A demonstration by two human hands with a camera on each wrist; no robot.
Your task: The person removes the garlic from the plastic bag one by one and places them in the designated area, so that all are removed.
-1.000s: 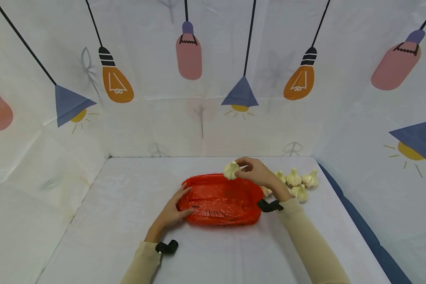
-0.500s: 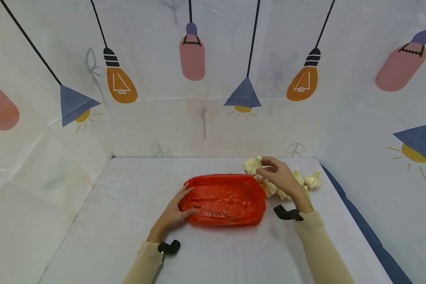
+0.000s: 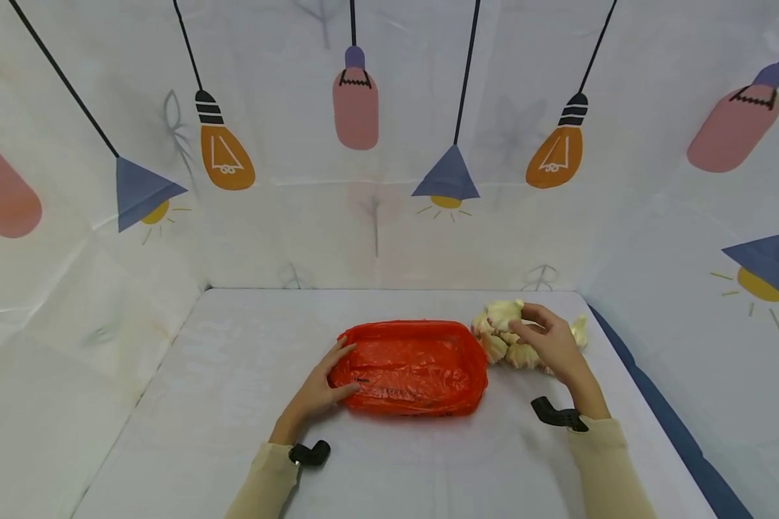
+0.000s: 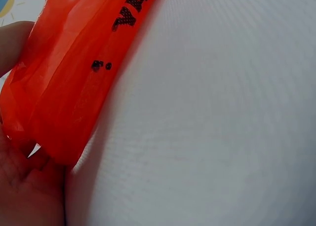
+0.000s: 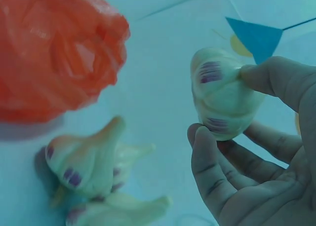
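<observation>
In the head view, a red plastic bag (image 3: 415, 367) is spread over a shallow tray-like form at the middle of the table. My left hand (image 3: 318, 389) holds its left end, thumb at the front and fingers over the rim. Up close in the left wrist view, the red plastic (image 4: 74, 88) has black printing. Between thumb and fingertips, my right hand (image 3: 555, 349) pinches a pale garlic bulb (image 3: 503, 315), raised above the table with purple streaks showing in the right wrist view. Below it, several more garlic bulbs (image 3: 519, 355) lie clustered right of the bag, partly hidden by the hand.
The white table (image 3: 253, 339) runs back to a white sheet (image 3: 285, 216) printed with lamps and bulbs. A dark blue strip (image 3: 662, 411) lies along the table's right edge. Both wrists carry a black strap piece (image 3: 309, 453).
With the garlic bulb pinched, my right hand has moved right from above the red bag to over the other bulbs. The left hand stays at the bag's left end.
</observation>
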